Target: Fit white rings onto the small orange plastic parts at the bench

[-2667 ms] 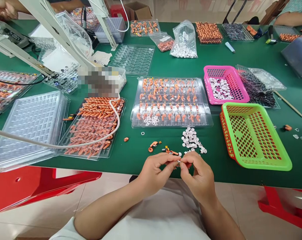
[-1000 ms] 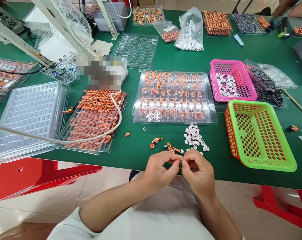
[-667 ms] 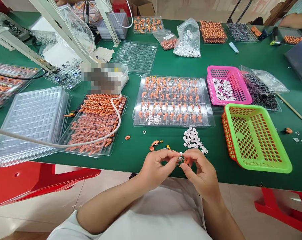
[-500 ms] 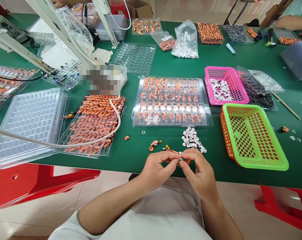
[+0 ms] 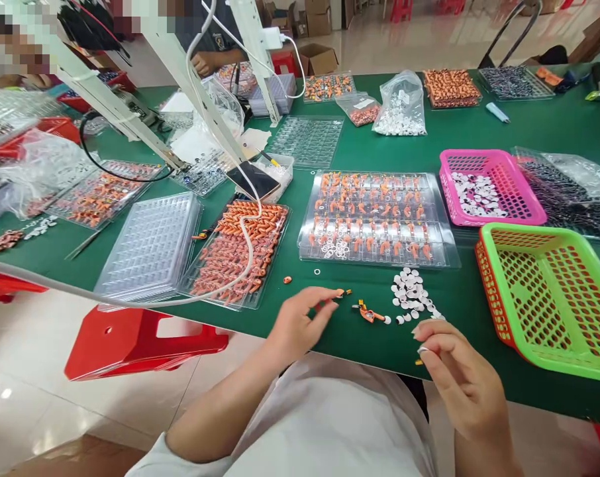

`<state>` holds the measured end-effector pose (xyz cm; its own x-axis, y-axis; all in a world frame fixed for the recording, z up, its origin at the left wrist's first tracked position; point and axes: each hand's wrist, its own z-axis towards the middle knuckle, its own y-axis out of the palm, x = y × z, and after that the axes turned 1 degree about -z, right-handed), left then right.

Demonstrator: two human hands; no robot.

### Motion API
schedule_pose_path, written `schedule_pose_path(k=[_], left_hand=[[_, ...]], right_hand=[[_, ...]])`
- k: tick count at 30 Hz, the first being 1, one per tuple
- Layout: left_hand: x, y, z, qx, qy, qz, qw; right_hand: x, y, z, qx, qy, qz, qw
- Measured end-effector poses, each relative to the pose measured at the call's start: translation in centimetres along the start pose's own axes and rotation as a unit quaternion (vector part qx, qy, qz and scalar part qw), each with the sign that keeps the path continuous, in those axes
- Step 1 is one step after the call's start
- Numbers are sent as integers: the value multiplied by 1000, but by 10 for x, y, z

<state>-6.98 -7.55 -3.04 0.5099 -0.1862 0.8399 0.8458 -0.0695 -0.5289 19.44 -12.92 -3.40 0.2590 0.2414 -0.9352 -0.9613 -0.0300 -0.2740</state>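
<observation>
A small piece with a yellow tab [image 5: 419, 362] is pinched between the thumb and finger of the right hand [image 5: 471, 381], held over the front edge of a green table [image 5: 369, 146] just beside a scatter of white discs [image 5: 408, 290]. The thumb and forefinger of the left hand [image 5: 300, 324] are held slightly apart at a small orange part [image 5: 340, 293]; whether it is touched cannot be told. Between the hands, an orange piece [image 5: 369, 315] is laid flat, its yellow tab turned up. Beyond, rows of orange parts are set out in a clear tray [image 5: 443, 246], with white rings heaped on its near left corner. To the right, more white discs are held in a pink basket [image 5: 523, 192], and a green basket [image 5: 568, 233] is nested in a red one [image 5: 491, 298]. Clear trays [image 5: 148, 245] are stacked at left above a red stool [image 5: 106, 344].
</observation>
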Motion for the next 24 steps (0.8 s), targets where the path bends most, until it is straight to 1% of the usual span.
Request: schedule_pose_path(k=[3, 6, 9, 11, 15, 20, 22, 24], left_hand=[[-24, -21, 4, 55, -5, 100, 993], [-43, -30, 4, 89, -2, 220, 971], [-52, -31, 3, 91, -19, 322, 942], [-53, -31, 5, 77, -34, 354, 932], [-52, -33, 11, 38, -40, 346, 936], [-53, -44, 19, 11, -48, 328, 943], [-49, -48, 19, 5, -47, 322, 946], [-39, -47, 17, -1, -51, 272, 961]], right_hand=[[6, -4, -5, 34, 20, 7, 999], [10, 0, -8, 40, 36, 14, 998], [11, 8, -9, 17, 55, 33, 998], [10, 13, -7, -5, 57, 46, 997], [7, 21, -1, -50, 39, 52, 997], [7, 21, 4, -83, 31, 51, 995], [9, 20, 4, -93, 37, 53, 994], [9, 21, 3, -95, 54, 56, 992]])
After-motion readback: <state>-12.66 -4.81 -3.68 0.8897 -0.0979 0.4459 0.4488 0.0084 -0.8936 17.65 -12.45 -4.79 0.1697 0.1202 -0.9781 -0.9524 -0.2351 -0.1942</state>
